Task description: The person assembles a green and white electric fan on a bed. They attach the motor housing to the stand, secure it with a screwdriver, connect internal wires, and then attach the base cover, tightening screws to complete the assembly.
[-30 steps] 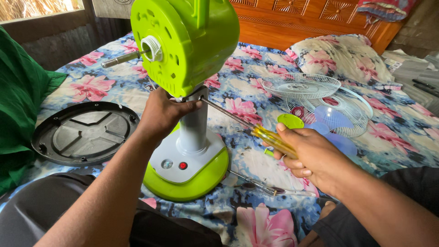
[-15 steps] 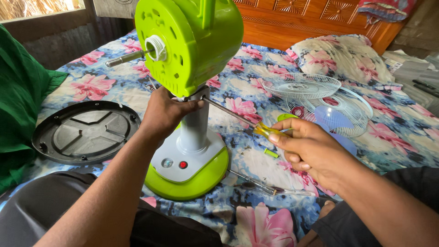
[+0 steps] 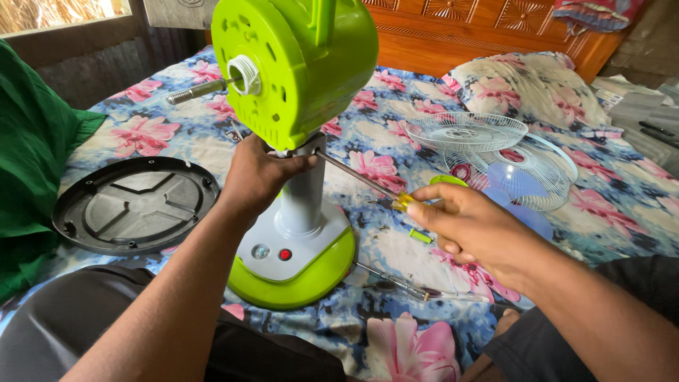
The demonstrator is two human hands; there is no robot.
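Observation:
A lime-green and grey table fan (image 3: 297,78) without blade or guards stands on the flowered bedsheet, its bare motor shaft (image 3: 194,92) pointing left. My left hand (image 3: 258,177) grips the grey neck (image 3: 303,201) just under the green motor housing. My right hand (image 3: 470,226) is closed on the yellow handle of a screwdriver (image 3: 364,180). The metal shank runs up and left, with the tip at the joint between neck and housing.
A black round base plate (image 3: 134,205) lies to the left. Two white wire guards (image 3: 467,131) and a pale blue blade (image 3: 520,187) lie at the right near a pillow (image 3: 530,85). A second screwdriver (image 3: 410,288) lies by the fan's green base. Green cloth (image 3: 28,163) sits far left.
My right hand has turned over on the screwdriver handle, covering most of the yellow. The fan head has shifted slightly right. My left hand stays on the neck.

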